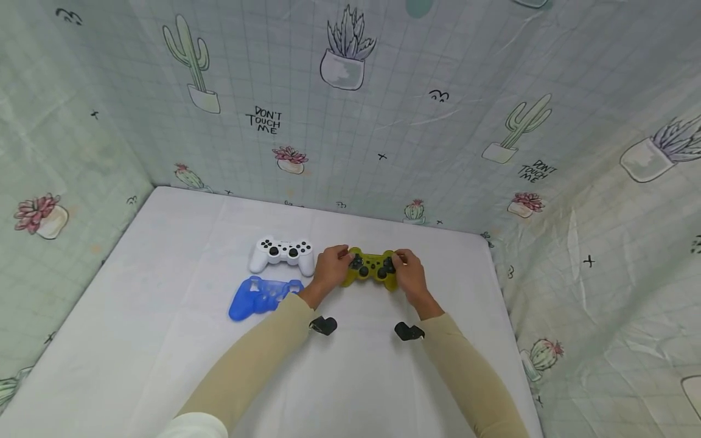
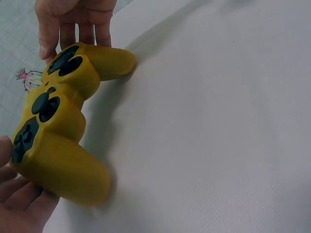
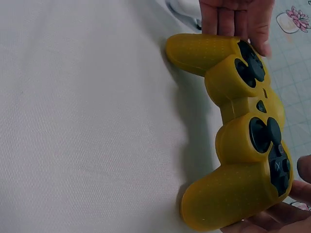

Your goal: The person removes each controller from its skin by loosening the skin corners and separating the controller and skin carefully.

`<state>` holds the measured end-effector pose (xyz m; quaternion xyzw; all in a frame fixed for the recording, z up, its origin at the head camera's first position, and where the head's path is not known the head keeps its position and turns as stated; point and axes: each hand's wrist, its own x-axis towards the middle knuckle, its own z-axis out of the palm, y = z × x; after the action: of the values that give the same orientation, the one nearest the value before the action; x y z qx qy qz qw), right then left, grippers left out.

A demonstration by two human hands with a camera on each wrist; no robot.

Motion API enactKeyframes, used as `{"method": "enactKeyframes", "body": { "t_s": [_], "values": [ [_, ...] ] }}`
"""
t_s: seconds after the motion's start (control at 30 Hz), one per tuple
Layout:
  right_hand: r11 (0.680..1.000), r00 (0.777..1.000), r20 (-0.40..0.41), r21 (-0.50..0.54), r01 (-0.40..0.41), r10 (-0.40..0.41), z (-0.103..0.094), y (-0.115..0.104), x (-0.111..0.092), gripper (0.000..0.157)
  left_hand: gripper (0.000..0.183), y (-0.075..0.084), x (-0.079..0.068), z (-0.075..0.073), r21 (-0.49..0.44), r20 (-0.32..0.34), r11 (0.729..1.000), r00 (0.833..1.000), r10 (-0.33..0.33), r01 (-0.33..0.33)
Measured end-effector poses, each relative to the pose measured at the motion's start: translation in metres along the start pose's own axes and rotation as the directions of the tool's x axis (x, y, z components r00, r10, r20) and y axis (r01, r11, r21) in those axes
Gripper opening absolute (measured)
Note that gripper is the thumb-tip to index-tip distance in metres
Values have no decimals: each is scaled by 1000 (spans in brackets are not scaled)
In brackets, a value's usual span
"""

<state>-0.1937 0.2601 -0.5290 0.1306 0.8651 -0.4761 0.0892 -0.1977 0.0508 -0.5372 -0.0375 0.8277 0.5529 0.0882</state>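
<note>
A black-buttoned game controller (image 1: 373, 267) in a yellow cover sits at the far middle of the white table. My left hand (image 1: 331, 267) grips its left end, and my right hand (image 1: 411, 272) grips the right end. In the left wrist view the thumb of my left hand (image 2: 22, 206) lies by the direction pad, fingers underneath. From the right wrist, the controller (image 3: 238, 102) shows its handles tipped toward the cloth, with my right hand (image 3: 286, 213) curled below one side. Whether its underside touches the table is unclear.
A white game controller (image 1: 283, 254) lies left of my left hand. In front of it is a blue controller cover (image 1: 257, 299), partly hidden by my left forearm. The white table (image 1: 164, 292) meets cactus-print curtains (image 1: 339, 134) at the back and sides.
</note>
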Motion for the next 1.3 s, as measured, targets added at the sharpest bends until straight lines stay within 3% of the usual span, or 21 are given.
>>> {"method": "enactKeyframes", "body": {
  "t_s": [0.33,0.63,1.0,1.3],
  "values": [
    [994,998,-59,108,28,-21,1,0,-6,34,47,8,-8,-2,-54,-26,999,1000,-1,0],
    [978,999,-39,204,43,-35,5,3,-9,39,52,10,-13,-2,-46,-61,999,998,-8,5],
    [964,991,112,263,41,-73,-7,1,-14,46,56,7,-14,-8,-135,12,991,1000,18,-16],
    [963,973,191,260,77,-129,-17,6,-10,47,55,4,-15,-17,-64,105,993,989,106,-99]
  ]
}}
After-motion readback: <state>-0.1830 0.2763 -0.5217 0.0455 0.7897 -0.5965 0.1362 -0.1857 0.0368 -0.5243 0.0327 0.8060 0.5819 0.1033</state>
